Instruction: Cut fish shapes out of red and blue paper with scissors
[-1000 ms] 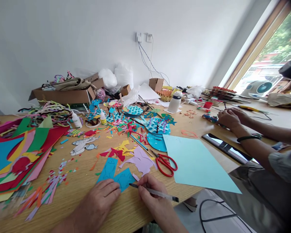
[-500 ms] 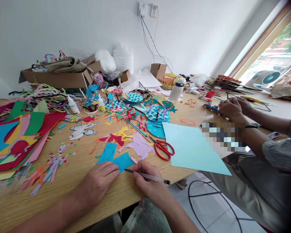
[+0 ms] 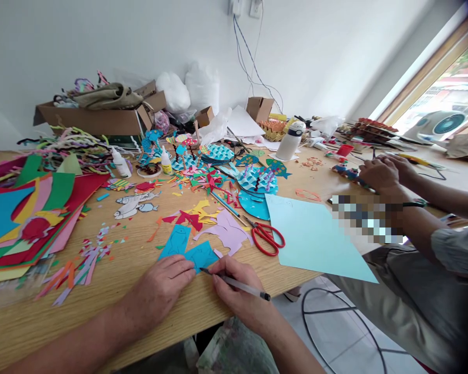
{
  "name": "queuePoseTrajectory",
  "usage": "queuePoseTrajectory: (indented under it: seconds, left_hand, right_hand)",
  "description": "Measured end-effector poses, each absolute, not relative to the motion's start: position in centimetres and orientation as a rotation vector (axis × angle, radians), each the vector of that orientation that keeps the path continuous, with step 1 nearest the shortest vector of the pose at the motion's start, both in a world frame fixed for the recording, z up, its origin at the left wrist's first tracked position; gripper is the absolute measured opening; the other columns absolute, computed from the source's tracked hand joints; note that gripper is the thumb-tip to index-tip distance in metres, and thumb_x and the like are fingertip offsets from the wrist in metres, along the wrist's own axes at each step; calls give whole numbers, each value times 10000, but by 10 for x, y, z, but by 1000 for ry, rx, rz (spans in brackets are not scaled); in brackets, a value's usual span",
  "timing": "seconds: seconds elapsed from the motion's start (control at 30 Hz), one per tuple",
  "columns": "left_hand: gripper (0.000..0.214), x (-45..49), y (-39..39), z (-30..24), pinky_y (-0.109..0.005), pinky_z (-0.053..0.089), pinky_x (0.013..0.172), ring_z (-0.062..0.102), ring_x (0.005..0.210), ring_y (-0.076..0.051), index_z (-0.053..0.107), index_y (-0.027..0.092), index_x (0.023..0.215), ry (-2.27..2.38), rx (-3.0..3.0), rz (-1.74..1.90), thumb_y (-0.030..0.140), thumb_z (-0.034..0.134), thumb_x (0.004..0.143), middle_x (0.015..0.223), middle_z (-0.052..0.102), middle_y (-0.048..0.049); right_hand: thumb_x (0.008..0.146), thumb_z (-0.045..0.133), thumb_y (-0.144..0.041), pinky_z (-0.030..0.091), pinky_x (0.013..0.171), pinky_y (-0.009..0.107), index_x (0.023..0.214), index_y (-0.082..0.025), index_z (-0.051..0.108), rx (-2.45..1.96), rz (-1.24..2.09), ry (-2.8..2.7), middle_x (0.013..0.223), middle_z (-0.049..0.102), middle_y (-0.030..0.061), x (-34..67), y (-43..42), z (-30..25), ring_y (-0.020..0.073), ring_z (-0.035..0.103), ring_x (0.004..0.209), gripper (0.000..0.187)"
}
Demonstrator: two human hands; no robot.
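My left hand [image 3: 164, 285] lies flat with its fingers together over the lower edge of a piece of blue paper [image 3: 177, 240], which has a fish outline on it. Between thumb and fingers, my right hand [image 3: 239, 291] grips a pen [image 3: 242, 286], its dark tip at a second blue paper piece [image 3: 203, 254]. Faint drawn lines show on that piece, partly covered by my fingers. Lilac paper scraps [image 3: 228, 234] lie just beyond my right hand. Red-handled scissors [image 3: 268, 239] rest to the right, near a large pale blue sheet [image 3: 315, 234].
Coloured paper sheets [image 3: 62, 228] are stacked at the left, with paper strips [image 3: 78, 272] nearby. Fish cutouts [image 3: 134, 202], glue bottles [image 3: 120, 163] and decorated blue plates [image 3: 257, 182] stand farther back. A co-worker's hands [image 3: 382, 174] work at the right. A white bottle [image 3: 290, 141] stands behind.
The whole view has shifted slightly. The pen is still in my right hand, its tip slightly nearer my left fingers; my left hand stays on the blue paper.
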State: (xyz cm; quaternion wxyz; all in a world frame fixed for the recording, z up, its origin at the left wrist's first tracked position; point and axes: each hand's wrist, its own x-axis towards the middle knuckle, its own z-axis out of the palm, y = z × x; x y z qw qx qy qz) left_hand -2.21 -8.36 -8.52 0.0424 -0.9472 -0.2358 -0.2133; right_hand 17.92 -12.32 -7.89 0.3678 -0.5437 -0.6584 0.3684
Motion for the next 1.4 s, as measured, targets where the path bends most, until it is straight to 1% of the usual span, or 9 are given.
queuePoseTrajectory:
  seconds: [0.2, 0.37, 0.5, 0.67, 0.93, 1.4]
  left_hand:
    - [365, -24, -85, -97, -325, 492, 892, 587, 995, -186, 653, 161, 1013, -799, -2926, -701, 50, 351, 842, 995, 706, -66]
    - [371, -25, -85, -99, -328, 485, 897, 580, 998, -189, 645, 158, 1023, -783, -2934, -705, 43, 340, 844, 1006, 704, -61]
    - [353, -24, -84, -97, -332, 490, 888, 585, 989, -192, 647, 157, 1010, -783, -2930, -722, 57, 349, 852, 995, 706, -66]
    - [350, -23, -84, -91, -318, 505, 867, 599, 965, -184, 653, 159, 1004, -777, -2946, -696, 66, 350, 854, 979, 710, -67]
    - [369, -24, -84, -95, -328, 499, 883, 592, 979, -183, 658, 175, 1017, -802, -2957, -709, 80, 338, 860, 992, 706, -67]
    - [393, -24, -85, -96, -334, 503, 885, 596, 983, -180, 658, 177, 1024, -807, -2947, -713, 55, 329, 846, 993, 707, -65]
  right_hand:
    - [758, 488, -153, 327, 501, 197, 767, -167, 583, -1410, 965, -1642, 597, 544, -29, 181, -123, -80, 88, 443, 524, 96]
    - [778, 482, -182, 304, 474, 193, 783, -162, 573, -1417, 1002, -1596, 579, 514, -39, 183, -122, -85, 82, 405, 501, 93]
    - [773, 480, -163, 324, 498, 195, 799, -167, 582, -1385, 984, -1651, 597, 534, -39, 182, -122, -85, 81, 424, 508, 105]
    - [766, 479, -158, 332, 499, 202, 776, -172, 584, -1402, 937, -1687, 589, 542, -32, 180, -123, -82, 88, 437, 512, 107]
    - [760, 481, -155, 338, 495, 207, 777, -173, 598, -1418, 929, -1693, 590, 553, -29, 180, -123, -81, 93, 451, 510, 119]
    - [753, 483, -145, 345, 510, 209, 762, -180, 598, -1421, 926, -1699, 601, 568, -27, 179, -123, -77, 98, 466, 524, 120]
